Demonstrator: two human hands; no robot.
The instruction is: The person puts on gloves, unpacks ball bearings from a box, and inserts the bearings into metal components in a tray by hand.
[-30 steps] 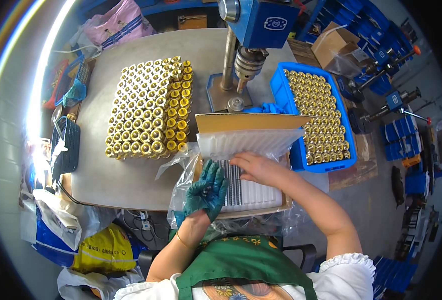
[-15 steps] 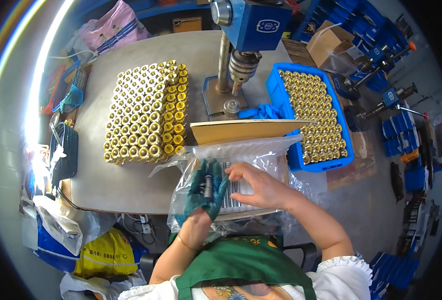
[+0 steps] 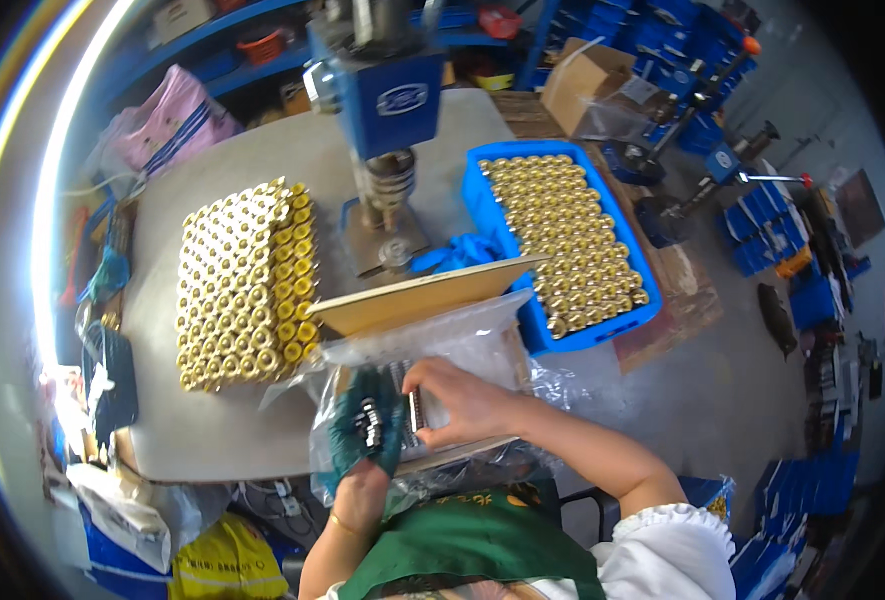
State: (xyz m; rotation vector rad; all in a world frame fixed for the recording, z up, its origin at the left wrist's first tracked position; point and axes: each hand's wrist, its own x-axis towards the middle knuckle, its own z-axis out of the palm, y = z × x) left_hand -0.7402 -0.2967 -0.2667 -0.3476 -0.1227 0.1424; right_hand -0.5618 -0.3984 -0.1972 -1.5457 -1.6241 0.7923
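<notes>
- Green glove on the left hand (image 3: 386, 420) — palm-up, loosely cupped, shiny metal pieces (image 3: 368, 424) resting in it, probably so they won't roll off
- bare right hand (image 3: 474, 406) curls thumb and fingers round a dark ridged rod (image 3: 414, 408) at the open box (image 3: 462, 453); can't tell if it's pinched
- stiff cardboard flap (image 3: 417, 299) stands up, likely for easy reach
- round gold-coloured parts (image 3: 227, 300) sit in neat rows on the tabletop (image 3: 167, 440) — easier counting, I'd guess

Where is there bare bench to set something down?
Bare bench shows in front of the gold parts, left of the box, and behind the parts between pink bag and drill press. Crowded: around the box, with left hand, right hand and blue bin.
</notes>
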